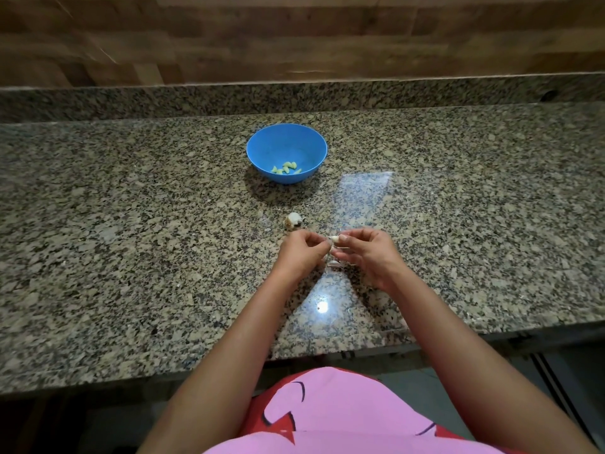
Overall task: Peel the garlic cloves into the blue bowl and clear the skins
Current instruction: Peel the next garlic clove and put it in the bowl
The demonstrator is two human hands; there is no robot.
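A blue bowl (286, 139) stands on the granite counter, with several peeled pale cloves (285, 168) lying at its bottom. Nearer me, my left hand (302, 252) and my right hand (365, 253) meet just above the counter and both pinch one small garlic clove (334, 238) between their fingertips. What remains of the garlic head (294, 220) lies on the counter just beyond my left hand. Loose papery skins (334, 264) lie on the counter under and between my hands, partly hidden by my fingers.
The speckled granite counter (131, 224) runs the full width, with a raised granite ledge and a wooden wall behind it. Its front edge is close to my body. A bright light reflection sits on the counter below my hands.
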